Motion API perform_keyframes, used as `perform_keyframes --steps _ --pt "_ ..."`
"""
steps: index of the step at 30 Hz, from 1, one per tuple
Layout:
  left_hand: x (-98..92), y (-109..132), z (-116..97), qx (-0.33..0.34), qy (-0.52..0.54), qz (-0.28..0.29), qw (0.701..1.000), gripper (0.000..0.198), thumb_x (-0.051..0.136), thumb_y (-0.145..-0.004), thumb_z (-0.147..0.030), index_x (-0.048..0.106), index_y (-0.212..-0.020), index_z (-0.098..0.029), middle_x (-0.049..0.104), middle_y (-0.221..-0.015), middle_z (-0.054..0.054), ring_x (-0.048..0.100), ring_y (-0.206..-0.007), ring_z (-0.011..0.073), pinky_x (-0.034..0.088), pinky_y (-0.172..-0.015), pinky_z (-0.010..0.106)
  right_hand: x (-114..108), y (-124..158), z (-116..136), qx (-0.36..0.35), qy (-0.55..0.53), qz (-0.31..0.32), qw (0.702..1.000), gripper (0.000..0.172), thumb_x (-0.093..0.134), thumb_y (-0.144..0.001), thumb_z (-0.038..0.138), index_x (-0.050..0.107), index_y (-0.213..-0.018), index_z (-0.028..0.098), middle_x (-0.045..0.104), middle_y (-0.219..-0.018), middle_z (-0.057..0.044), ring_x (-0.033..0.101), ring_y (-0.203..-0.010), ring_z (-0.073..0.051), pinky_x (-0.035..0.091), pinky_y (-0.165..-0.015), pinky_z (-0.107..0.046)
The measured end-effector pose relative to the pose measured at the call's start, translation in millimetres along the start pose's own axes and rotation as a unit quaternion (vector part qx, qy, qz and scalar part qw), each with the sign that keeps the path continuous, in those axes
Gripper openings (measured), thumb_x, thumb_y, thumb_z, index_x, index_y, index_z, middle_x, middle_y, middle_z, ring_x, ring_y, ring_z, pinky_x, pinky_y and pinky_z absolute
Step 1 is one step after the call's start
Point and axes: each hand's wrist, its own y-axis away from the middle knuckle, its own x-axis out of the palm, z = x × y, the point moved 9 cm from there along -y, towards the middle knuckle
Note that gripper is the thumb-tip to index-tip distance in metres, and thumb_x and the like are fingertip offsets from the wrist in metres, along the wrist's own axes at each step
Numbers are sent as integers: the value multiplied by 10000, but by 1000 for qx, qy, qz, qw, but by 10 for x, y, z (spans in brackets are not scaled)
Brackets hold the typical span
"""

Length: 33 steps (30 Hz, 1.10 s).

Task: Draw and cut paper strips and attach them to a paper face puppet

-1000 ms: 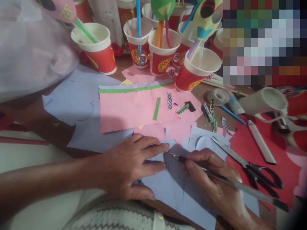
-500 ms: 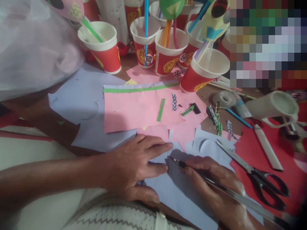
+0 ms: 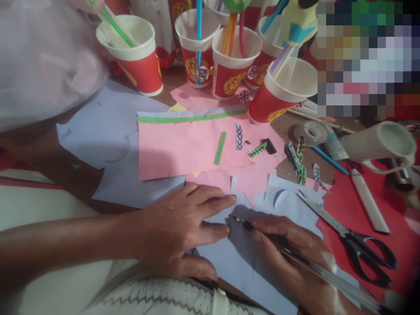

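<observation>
My left hand (image 3: 179, 229) lies flat with its fingers spread, pressing down a pale lilac sheet of paper (image 3: 239, 267) at the table's near edge. My right hand (image 3: 295, 258) is closed round a long thin pen (image 3: 315, 269), whose dark tip touches the lilac sheet just right of my left fingertips. A pink sheet (image 3: 183, 151) with a green strip along its top lies beyond my hands, with small patterned paper scraps (image 3: 239, 136) on it.
Several red-and-white paper cups (image 3: 138, 57) with straws and paper figures stand at the back. Black-handled scissors (image 3: 354, 238) lie to the right on red paper, near a white cutter (image 3: 369, 201), a tape roll (image 3: 310, 132) and a white mug (image 3: 382, 142). A person in white leans in at top left.
The pen tip has slid a little left, closer to my left fingertips. My left hand stays pressed on the paper. The camera shifted slightly.
</observation>
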Motion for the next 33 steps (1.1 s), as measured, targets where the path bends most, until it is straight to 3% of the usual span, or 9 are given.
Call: perform_keyframes --steps 14,33 --pt "20 -7 6 -1 -6 4 1000 530 481 -815 -583 576 -1164 -195 356 -1427 185 343 -1233 364 310 -898 503 -38 4 24 -4 37 11 999 68 608 -785 212 610 -717 217 645 -610 22 578 -490 -114 426 -451 -234" --pt "7 -9 -5 7 -8 4 1000 522 509 -804 -573 583 -1154 -192 368 -1418 189 364 -1218 362 325 -892 500 -6 4 -35 13 27 1 1000 31 639 -766 199 649 -764 229 690 -684 23 624 -548 -119 457 -477 -216"
